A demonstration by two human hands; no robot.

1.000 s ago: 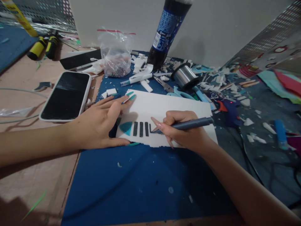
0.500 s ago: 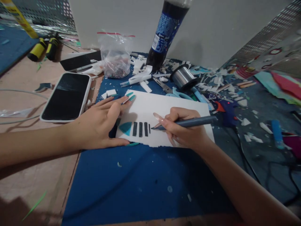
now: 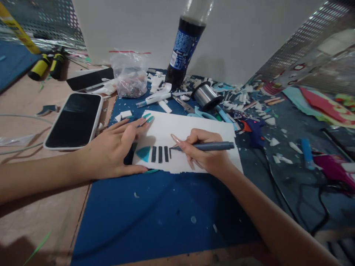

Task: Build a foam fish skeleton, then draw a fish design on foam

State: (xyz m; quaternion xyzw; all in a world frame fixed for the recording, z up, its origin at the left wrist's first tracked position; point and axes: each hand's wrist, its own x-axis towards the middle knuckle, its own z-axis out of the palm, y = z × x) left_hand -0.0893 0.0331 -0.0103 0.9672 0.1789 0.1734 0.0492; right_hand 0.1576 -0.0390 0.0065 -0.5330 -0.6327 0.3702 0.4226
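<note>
A white sheet (image 3: 163, 125) lies on a blue mat (image 3: 133, 218). Near its left end are a teal shape (image 3: 143, 153) and several dark bars, the rightmost one thin. My right hand (image 3: 205, 151) is closed around a dark grey marker (image 3: 219, 146), its tip at the top of the thin bar. Spread over the sheet's left edge, my left hand (image 3: 116, 147) has its fingers apart and its teal-nailed fingertips on the paper. A thin white item shows by those fingertips, too small to make out.
A phone (image 3: 74, 122) lies left of the mat. Behind the sheet stand a plastic bag (image 3: 129, 75), a dark drink bottle (image 3: 184, 48) and a wire spool (image 3: 206, 96), among white scraps. A blue glue gun (image 3: 255, 131) with a cord lies at the right.
The marker's tip has moved to the top of the thin bar, and the marker lies flatter in my right hand. The whole view has shifted slightly. My left hand remains on the sheet.
</note>
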